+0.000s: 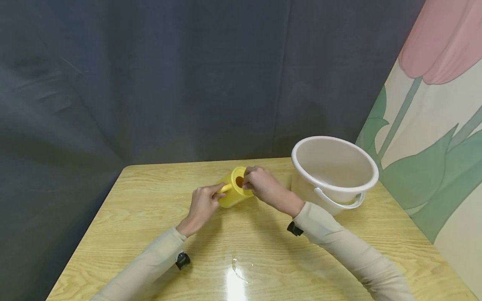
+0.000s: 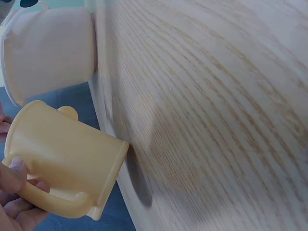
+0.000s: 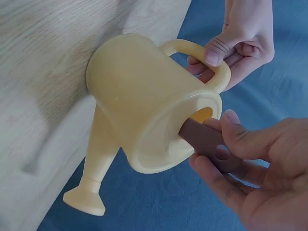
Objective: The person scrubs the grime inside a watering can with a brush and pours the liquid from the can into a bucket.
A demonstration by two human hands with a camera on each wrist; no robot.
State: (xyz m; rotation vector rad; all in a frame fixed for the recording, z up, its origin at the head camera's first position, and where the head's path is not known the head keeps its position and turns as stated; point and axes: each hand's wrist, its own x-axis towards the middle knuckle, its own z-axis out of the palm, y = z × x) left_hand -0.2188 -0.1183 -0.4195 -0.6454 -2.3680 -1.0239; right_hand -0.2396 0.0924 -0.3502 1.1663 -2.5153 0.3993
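Observation:
A yellow watering can is tipped on its lower edge at the middle of the table, its round top opening turned toward my right hand. My left hand grips its loop handle, thumb and fingers wrapped round it in the right wrist view. Between the thumb and fingers of my right hand is a flat brown handle with a hole through its end. The handle's far end passes into the can's opening, so the rest of that tool is hidden. The can's spout points away from my right hand.
A white bucket with its bail hanging down stands right of the can, close to my right forearm. A thin wet-looking streak marks the wooden table near the front. A dark curtain hangs behind; a flower-painted wall borders the right.

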